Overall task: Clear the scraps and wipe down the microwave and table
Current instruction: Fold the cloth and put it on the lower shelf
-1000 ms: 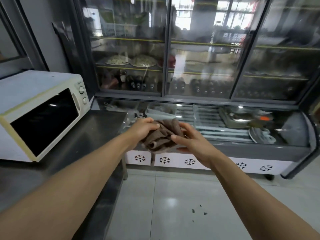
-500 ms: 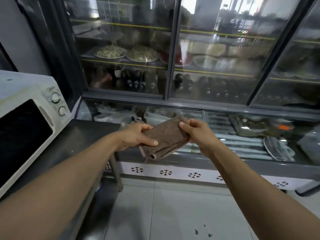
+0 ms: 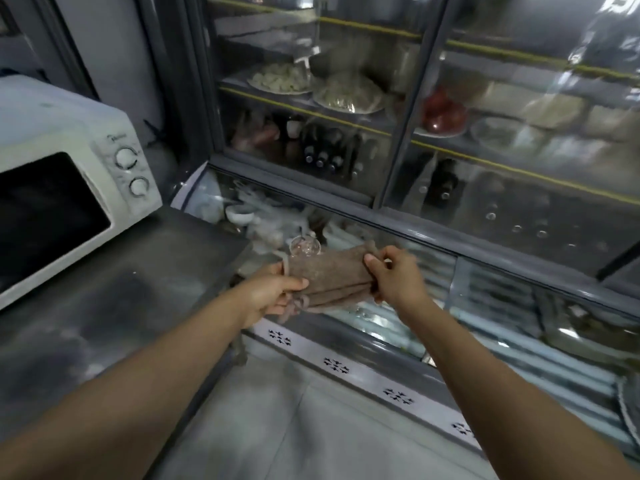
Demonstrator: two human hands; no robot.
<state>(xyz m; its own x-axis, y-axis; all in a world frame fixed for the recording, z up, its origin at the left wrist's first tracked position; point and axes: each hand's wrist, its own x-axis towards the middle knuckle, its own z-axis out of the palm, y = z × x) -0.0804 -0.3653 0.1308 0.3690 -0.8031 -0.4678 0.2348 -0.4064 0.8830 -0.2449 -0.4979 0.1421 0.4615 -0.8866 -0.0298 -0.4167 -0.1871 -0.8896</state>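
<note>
**Brown cloth held taut between two hands at kitchen counter**

Two bare forearms are reaching forward from the bottom corners of the view, converging above the grey tiled floor (image 3: 277,427) in front of a display fridge. The left hand (image 3: 268,294) is extending from the lower left with its wrist straight, thumb lying across the top of a folded brown cloth (image 3: 329,275) and fingers curling beneath it, clamping the cloth's left end. The right hand (image 3: 394,271) is angling in from the lower right, its thumb and curled fingers pinching the cloth's right end, knuckles facing up. The cloth is hanging in the air between the two hands, folded in several layers, just beyond the right edge of the steel table (image 3: 114,289) and not touching it.

On the table to the left, a white microwave (image 3: 69,161) is sitting with its dark door closed and two round dials facing the camera. Behind the hands, the glass-fronted display fridge (image 3: 398,168) is showing plates of food, a red item in a bowl and dark bottles on its shelves, with a lower glass-topped section holding dishes.
</note>
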